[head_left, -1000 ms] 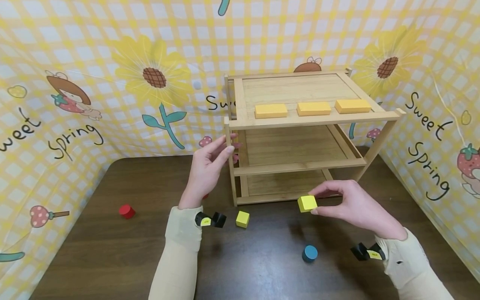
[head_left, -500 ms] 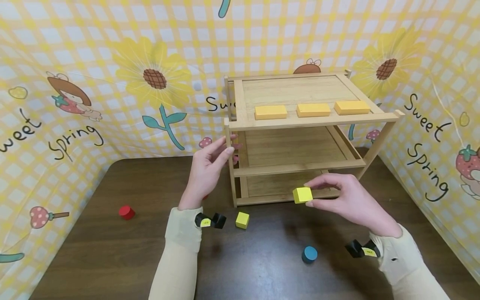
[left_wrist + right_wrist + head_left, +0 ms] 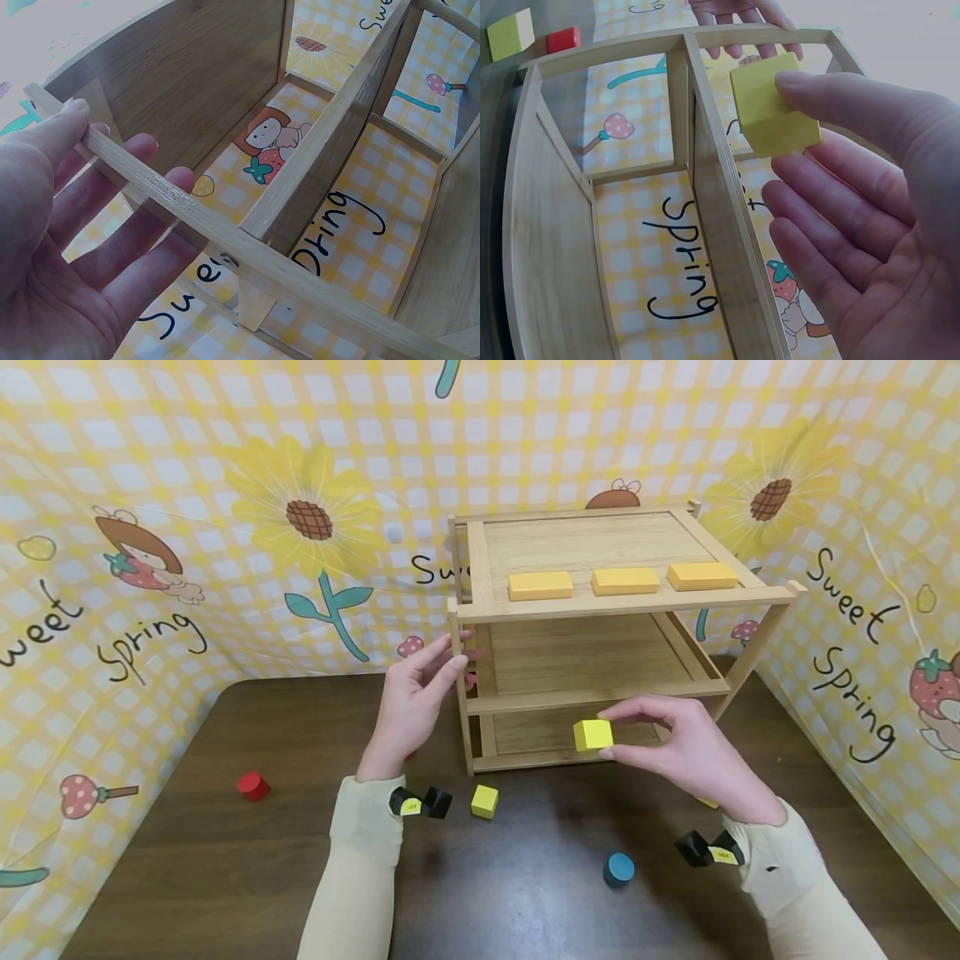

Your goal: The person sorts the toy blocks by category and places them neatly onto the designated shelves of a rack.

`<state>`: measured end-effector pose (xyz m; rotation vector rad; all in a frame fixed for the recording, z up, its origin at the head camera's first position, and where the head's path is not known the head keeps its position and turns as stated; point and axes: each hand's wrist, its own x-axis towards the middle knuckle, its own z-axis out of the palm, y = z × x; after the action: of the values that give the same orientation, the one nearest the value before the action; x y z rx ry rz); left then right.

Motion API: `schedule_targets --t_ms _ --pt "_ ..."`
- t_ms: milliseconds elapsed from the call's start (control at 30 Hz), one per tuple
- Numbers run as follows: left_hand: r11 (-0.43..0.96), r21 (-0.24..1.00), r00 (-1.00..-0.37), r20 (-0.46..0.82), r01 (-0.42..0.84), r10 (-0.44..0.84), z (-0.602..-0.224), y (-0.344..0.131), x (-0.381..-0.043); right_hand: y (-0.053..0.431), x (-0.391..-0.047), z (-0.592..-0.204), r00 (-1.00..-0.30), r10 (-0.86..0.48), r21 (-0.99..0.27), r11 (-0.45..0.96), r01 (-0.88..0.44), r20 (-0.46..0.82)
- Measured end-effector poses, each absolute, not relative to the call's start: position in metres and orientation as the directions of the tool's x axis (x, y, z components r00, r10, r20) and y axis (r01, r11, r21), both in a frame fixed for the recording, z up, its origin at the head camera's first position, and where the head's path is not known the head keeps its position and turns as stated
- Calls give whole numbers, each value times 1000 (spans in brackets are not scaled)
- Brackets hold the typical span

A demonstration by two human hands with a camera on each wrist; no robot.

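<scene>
A wooden shelf rack (image 3: 585, 539) with three tiers stands on the dark table. My left hand (image 3: 412, 697) grips its front left post, thumb in front and fingers passing behind, as the left wrist view shows on the wooden post (image 3: 165, 187). Between thumb and forefinger, my right hand (image 3: 686, 747) pinches a yellow cube (image 3: 592, 735). That cube is in the air in front of the lower tiers, apart from the wood as far as I can tell. In the right wrist view the other fingers spread below the same yellow cube (image 3: 772, 105).
Three orange-yellow rectangular blocks (image 3: 626, 582) line the top board's front. On the table are another yellow cube (image 3: 484, 802), a blue cylinder (image 3: 618, 870) and a red cylinder (image 3: 253, 786). A yellow piece (image 3: 707, 802) shows partly behind my right wrist. Checked cloth (image 3: 397, 460) surrounds the table.
My right hand has moved left and toward the rack, carrying the yellow cube. A yellow piece behind the right wrist has come into sight. The left hand stays on the post.
</scene>
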<state>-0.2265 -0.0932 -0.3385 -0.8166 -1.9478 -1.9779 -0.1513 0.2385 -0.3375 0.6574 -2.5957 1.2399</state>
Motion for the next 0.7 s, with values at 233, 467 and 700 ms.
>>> schedule_targets --t_ms 233,467,700 --pt "-85 828 -803 559 555 206 -339 -93 -226 231 -156 -336 -886 -281 -718 518 -464 370" --pt "-70 836 -811 547 545 207 -338 -93 -226 224 -162 -336 -882 -265 -715 516 -472 391" --pt "-64 835 -812 546 546 207 -338 -93 -226 218 -167 -335 -878 -260 -710 517 -479 403"
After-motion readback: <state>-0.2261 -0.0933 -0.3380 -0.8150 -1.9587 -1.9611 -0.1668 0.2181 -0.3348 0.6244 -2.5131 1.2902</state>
